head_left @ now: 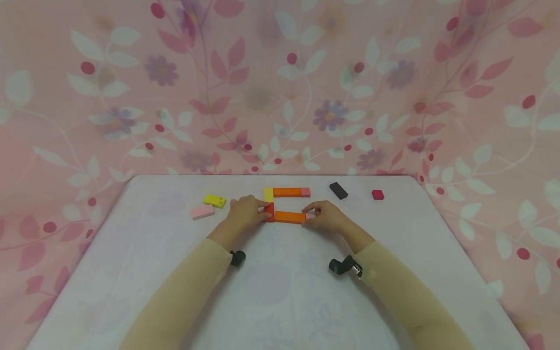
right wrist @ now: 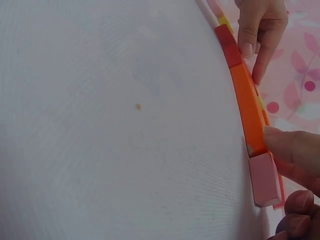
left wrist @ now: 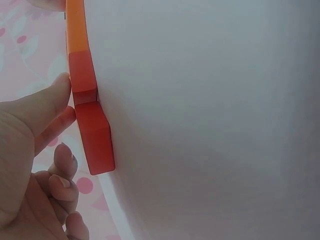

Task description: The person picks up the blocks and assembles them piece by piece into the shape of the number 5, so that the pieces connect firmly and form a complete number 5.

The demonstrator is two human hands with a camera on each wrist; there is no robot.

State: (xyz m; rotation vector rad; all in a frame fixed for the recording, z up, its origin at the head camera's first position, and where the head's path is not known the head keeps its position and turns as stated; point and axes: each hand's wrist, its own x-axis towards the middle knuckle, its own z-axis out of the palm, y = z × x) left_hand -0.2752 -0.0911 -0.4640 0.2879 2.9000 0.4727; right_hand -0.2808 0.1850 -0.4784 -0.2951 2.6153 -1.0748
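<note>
In the head view, my left hand (head_left: 246, 211) has its thumb and index finger at an upright red block (head_left: 271, 213). The left wrist view shows a second red block (left wrist: 97, 140) beside the first, close to those fingers. My right hand (head_left: 327, 215) pinches the right end of an orange block (head_left: 289, 217), thumb on the near side and index finger on the far side. That orange block runs from the red block to a small pink block (right wrist: 265, 180), which lies partly hidden under the right hand in the head view.
Behind, a yellow block (head_left: 269, 194) meets another orange block (head_left: 287, 192), ending in a pink block (head_left: 305, 192). Left lie a yellow block (head_left: 215, 201) and a pink block (head_left: 202, 212). A black block (head_left: 339, 190) and a red block (head_left: 378, 195) lie right, before floral cloth (head_left: 280, 87).
</note>
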